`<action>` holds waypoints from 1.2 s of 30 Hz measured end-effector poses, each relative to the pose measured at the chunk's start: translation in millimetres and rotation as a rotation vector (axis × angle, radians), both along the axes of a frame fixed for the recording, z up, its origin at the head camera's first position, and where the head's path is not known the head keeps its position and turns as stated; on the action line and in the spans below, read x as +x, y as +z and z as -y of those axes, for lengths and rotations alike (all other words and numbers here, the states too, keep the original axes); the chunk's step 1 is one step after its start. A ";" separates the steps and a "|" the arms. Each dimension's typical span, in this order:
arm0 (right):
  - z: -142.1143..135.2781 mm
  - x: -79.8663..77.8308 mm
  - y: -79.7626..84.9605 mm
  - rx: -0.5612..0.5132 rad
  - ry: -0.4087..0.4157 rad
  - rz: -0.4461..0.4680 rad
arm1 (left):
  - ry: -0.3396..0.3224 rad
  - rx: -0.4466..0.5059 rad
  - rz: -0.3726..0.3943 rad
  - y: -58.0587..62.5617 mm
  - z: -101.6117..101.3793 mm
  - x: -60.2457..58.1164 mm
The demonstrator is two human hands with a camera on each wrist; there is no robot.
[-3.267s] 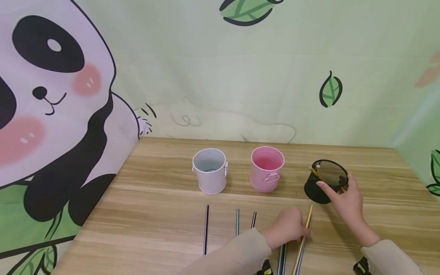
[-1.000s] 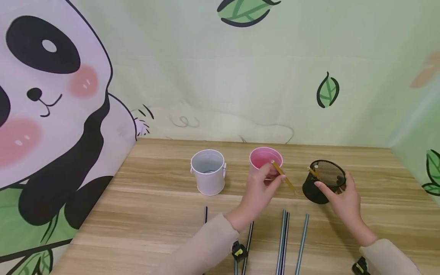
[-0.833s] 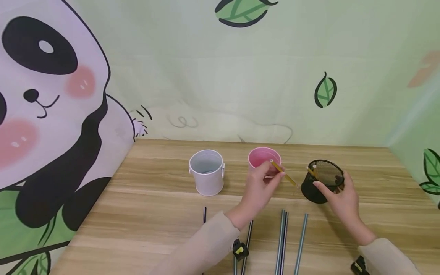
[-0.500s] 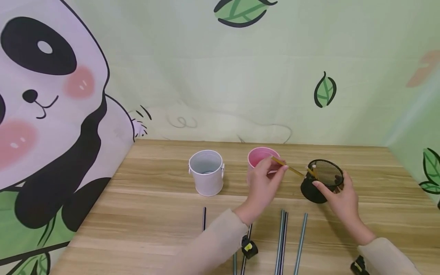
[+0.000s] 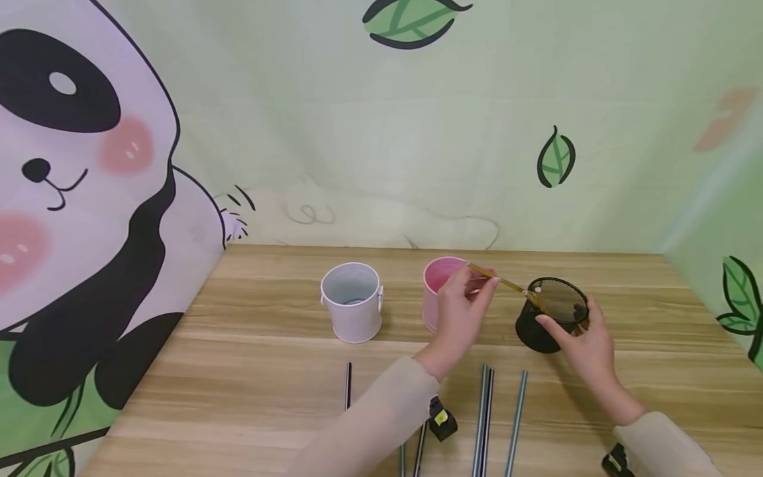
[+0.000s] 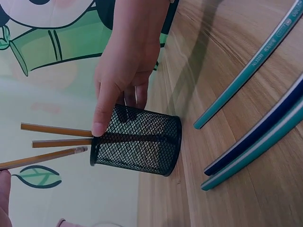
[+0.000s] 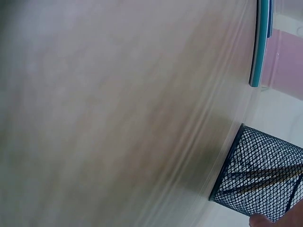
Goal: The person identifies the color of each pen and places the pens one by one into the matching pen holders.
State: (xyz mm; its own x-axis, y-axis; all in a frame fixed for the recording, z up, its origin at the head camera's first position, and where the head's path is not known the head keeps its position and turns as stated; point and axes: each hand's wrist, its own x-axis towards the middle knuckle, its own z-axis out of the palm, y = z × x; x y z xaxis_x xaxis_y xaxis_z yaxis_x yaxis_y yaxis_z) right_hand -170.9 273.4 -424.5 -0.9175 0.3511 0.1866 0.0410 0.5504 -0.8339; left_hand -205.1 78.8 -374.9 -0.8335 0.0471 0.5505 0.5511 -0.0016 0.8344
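My left hand (image 5: 461, 318) pinches a yellow pencil (image 5: 509, 284) over the pink bucket's right side. The pencil slants down rightward; in the left wrist view its eraser end lies just short of the rim of a black mesh pencil cup (image 5: 536, 336). Around that cup's right side my right hand (image 5: 587, 348) is wrapped, thumb at the rim. Two yellow pencils (image 6: 57, 129) stand inside the cup, leaning on its rim. The pink bucket (image 5: 430, 306) is partly hidden behind my left hand.
A white bucket (image 5: 356, 321) stands left of the pink one, something dark at its bottom. Teal pencils (image 5: 516, 424) and dark pencils (image 5: 348, 384) lie on the wooden table (image 5: 250, 371) in front, some hidden under my left sleeve. A panda-printed cloth (image 5: 322, 132) hangs behind.
My left hand took a yellow pencil off the table beside a teal one, raised it by the pink bucket, then brought its end rightward to the mesh cup. My right hand kept hold of the cup.
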 end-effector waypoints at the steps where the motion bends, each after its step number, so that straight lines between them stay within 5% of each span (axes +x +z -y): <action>1: -0.3 -0.1 -0.1 -0.001 -0.003 0.001 | -0.012 0.005 0.013 -0.1 -1.2 -0.7; 9: -2.1 -0.8 -2.6 0.002 -0.007 -0.004 | -0.072 -0.044 0.053 -0.8 -11.7 -3.6; 20: -0.3 -2.4 -4.4 -0.012 -0.015 -0.027 | -0.091 -0.233 0.033 -8.0 -23.4 -6.0; 36: -2.6 -2.0 -5.1 -0.011 -0.002 -0.041 | -0.106 -0.298 0.104 -18.0 -31.9 -8.7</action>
State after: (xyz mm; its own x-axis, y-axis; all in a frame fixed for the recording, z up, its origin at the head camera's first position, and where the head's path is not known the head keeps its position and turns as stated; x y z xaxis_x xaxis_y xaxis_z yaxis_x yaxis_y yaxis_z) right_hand -172.9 275.9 -429.6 -0.9086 0.3553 0.2196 0.0082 0.5409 -0.8411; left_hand -213.9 110.7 -392.9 -0.8663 0.2827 0.4118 0.4729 0.1986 0.8585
